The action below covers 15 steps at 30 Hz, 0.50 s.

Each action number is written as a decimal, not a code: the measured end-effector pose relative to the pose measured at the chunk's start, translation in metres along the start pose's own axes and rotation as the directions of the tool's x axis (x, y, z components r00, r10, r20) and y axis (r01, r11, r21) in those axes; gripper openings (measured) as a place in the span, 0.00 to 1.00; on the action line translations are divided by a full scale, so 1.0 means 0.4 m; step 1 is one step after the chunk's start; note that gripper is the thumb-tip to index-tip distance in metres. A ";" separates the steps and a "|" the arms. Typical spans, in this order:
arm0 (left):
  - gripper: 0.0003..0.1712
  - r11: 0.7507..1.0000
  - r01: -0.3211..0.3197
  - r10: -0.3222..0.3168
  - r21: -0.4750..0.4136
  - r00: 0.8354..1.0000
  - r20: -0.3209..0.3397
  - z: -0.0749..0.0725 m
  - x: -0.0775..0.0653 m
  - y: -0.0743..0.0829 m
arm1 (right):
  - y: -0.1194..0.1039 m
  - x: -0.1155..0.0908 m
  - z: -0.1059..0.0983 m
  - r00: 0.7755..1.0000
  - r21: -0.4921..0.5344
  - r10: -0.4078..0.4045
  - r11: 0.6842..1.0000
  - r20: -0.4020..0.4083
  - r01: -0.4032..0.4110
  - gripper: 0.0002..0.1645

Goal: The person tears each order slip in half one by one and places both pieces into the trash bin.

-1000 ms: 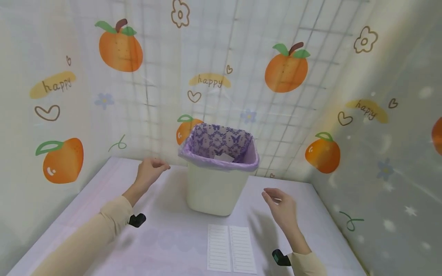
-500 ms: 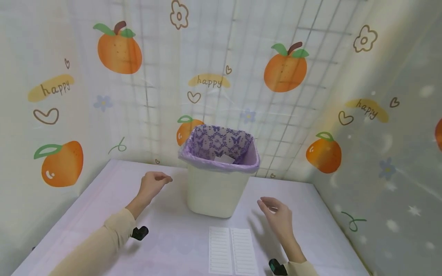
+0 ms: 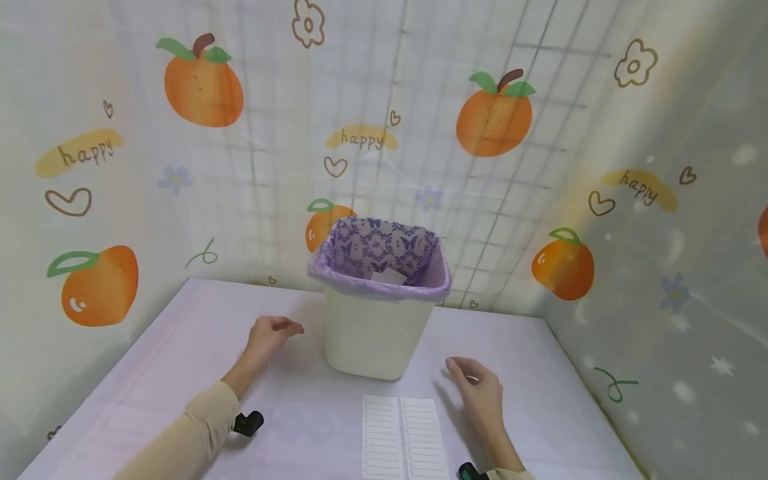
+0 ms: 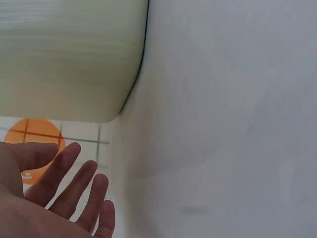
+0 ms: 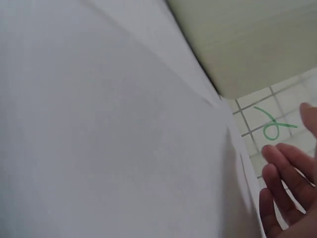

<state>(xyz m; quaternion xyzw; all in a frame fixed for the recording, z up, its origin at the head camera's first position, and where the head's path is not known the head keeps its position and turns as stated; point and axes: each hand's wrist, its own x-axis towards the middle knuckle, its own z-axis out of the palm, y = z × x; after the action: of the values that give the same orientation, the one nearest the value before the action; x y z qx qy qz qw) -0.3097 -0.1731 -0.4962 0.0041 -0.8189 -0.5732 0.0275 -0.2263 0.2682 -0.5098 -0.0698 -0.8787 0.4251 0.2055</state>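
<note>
A pale cream trash can (image 3: 375, 337) stands upright on the table, lined with a purple butterfly-patterned bag (image 3: 384, 289) folded over its rim. White pieces of paper (image 3: 389, 276) lie inside it. My left hand (image 3: 270, 340) hovers to the left of the can, fingers relaxed and holding nothing. In the left wrist view its fingers (image 4: 64, 188) are spread apart below the can's wall. To the can's right is my right hand (image 3: 480, 390), also empty, with loosely bent fingers (image 5: 277, 178) in the right wrist view.
Two white lined paper strips (image 3: 382, 437) lie side by side on the table (image 3: 312, 427) in front of the can. A curtain (image 3: 264, 147) printed with oranges hangs behind and around the table, with a wire grid showing through. Black wrist cameras (image 3: 249, 423) sit under each sleeve.
Both hands have come lower and nearer to me, the left drifting slightly right and the right slightly left. The can and the paper strips stay in place.
</note>
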 end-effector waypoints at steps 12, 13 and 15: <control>0.13 0.984 0.022 -0.024 -0.178 1.000 -0.008 0.031 -0.055 -0.047 | 0.017 -0.011 0.009 1.000 0.067 0.010 0.998 0.020 -0.011 0.20; 0.13 0.980 0.024 -0.026 -0.197 1.000 -0.006 0.031 -0.053 -0.050 | 0.017 -0.011 0.009 1.000 0.062 0.012 0.998 0.020 -0.013 0.20; 0.13 0.972 0.031 -0.031 -0.232 1.000 0.002 0.030 -0.048 -0.053 | 0.020 -0.013 0.007 1.000 0.067 0.011 0.998 0.012 -0.011 0.19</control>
<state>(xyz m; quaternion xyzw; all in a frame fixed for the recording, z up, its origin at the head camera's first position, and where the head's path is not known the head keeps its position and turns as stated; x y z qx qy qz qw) -0.2918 -0.1686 -0.5210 0.0139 -0.7461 -0.6654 0.0194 -0.2233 0.2697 -0.5190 -0.0652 -0.8648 0.4559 0.2002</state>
